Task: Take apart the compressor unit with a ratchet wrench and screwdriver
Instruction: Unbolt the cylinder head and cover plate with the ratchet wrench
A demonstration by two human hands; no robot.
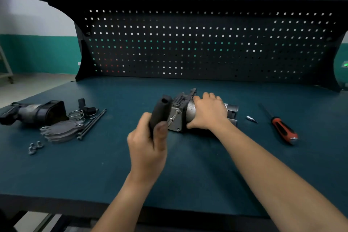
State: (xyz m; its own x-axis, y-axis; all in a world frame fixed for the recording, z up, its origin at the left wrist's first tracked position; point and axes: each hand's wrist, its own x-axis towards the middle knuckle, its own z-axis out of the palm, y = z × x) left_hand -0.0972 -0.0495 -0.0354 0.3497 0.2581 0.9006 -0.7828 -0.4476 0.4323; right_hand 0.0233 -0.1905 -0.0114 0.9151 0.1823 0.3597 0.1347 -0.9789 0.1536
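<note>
The grey metal compressor unit point(181, 111) lies on its side in the middle of the green bench mat. My right hand point(208, 111) wraps over its rounded body, fingers curled round it. My left hand point(148, 143) grips the black handle of the ratchet wrench point(160, 113), which stands nearly upright against the unit's left face; the wrench head is hidden behind my thumb. A screwdriver point(282, 128) with a red and black handle lies to the right. A small socket bit point(251, 118) rests between it and the unit.
At the left lie removed parts: a black and grey housing point(35, 112), flat grey plates point(60, 130), a wire spring point(76, 115), long bolts point(92, 124), a black connector point(85, 106) and small brackets point(34, 147). A dark pegboard point(188, 43) stands at the back.
</note>
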